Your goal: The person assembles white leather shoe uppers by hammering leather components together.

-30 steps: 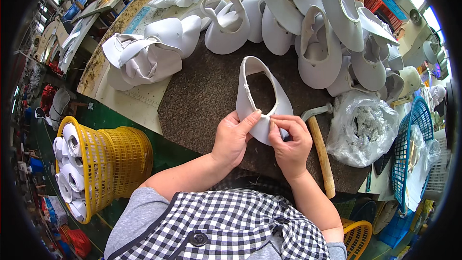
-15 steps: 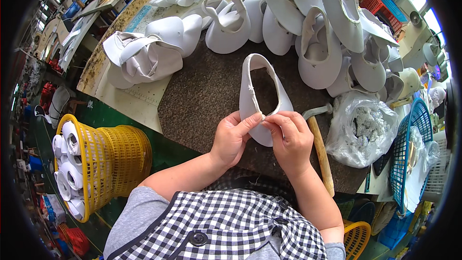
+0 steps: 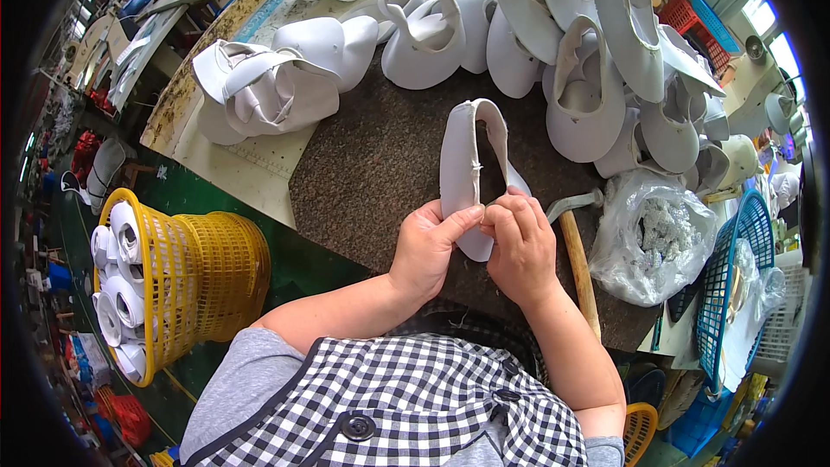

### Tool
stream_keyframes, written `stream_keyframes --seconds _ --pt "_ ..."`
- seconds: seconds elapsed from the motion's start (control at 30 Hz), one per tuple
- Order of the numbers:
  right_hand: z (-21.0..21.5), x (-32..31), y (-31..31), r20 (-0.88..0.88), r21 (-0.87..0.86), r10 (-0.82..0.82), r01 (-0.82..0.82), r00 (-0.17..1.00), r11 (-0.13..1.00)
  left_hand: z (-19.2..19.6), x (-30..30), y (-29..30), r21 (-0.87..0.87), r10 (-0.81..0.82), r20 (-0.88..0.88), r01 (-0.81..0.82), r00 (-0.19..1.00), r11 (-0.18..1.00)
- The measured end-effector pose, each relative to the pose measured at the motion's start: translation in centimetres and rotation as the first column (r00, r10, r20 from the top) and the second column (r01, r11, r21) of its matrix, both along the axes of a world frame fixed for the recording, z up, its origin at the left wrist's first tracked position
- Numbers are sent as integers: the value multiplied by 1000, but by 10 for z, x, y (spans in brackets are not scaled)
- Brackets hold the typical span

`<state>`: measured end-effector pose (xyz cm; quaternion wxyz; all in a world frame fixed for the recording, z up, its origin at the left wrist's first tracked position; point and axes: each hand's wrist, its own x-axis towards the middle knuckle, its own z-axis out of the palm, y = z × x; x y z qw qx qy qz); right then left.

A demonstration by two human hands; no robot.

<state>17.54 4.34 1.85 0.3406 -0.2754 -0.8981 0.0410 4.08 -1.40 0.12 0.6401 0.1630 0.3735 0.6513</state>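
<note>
A white shoe upper [image 3: 464,164] stands on edge over the dark stone slab [image 3: 372,164], its open loop pointing away from me. My left hand [image 3: 428,242] pinches its near left edge between thumb and fingers. My right hand [image 3: 519,246] grips the near right edge, fingers curled in against the left hand. Both hands meet at the upper's lower end, which they partly hide.
A hammer [image 3: 577,259] with a wooden handle lies right of my right hand. A clear bag of small metal pieces [image 3: 653,242] sits beyond it. Many white uppers [image 3: 596,60] are piled at the back. A yellow basket [image 3: 173,285] with white rolls stands at left, a blue basket [image 3: 731,277] at right.
The upper has been turned and squeezed narrower, its left side now facing up. Both hands shifted slightly along its near edge and stay closed on it.
</note>
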Motion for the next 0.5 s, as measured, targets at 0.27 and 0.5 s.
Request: stream_keyframes --seconds 0.27,0.5 --pt "-12 6 -41 27 -24 -29 30 999 999 -3 -6 10 -89 137 152 -124 979 988" --pt "-9 31 -66 116 -255 304 -268 946 929 -2 -11 8 29 70 60 -72 996 997"
